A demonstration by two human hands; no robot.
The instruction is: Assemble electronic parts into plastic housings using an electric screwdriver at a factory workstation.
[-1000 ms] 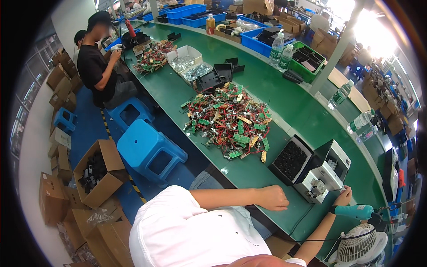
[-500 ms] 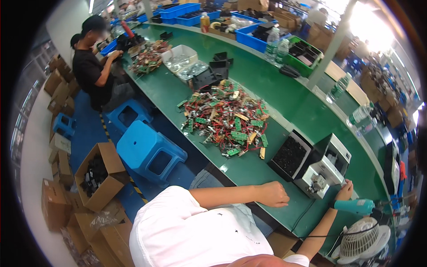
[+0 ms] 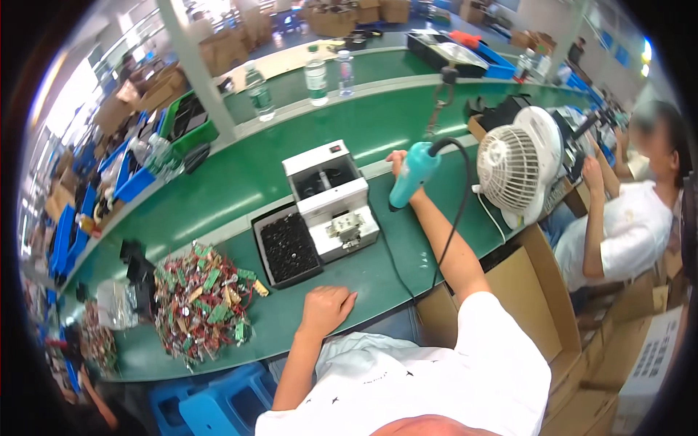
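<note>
On the tabletop (image 3: 240,189), left hand (image 3: 327,309) rests loosely curled, holding nothing. Right hand (image 3: 402,166) fingers grip the teal screwdriver (image 3: 408,174) beside the white feeder (image 3: 331,198). Best keep the driver upright and its cable slack.

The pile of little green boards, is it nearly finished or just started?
Looks barely started. The pile of green boards is big and lies untouched. The right hand holds a teal electric screwdriver; the left hand rests empty on the green bench. No finished boards are in view.

Teal driver (image 3: 407,174) w/ black cord; green bench (image 3: 240,189); white feeder box (image 3: 331,196); black tray (image 3: 285,248); white fan (image 3: 518,166); green, red & yellow board heap (image 3: 203,298); blue stools (image 3: 211,400).
</note>
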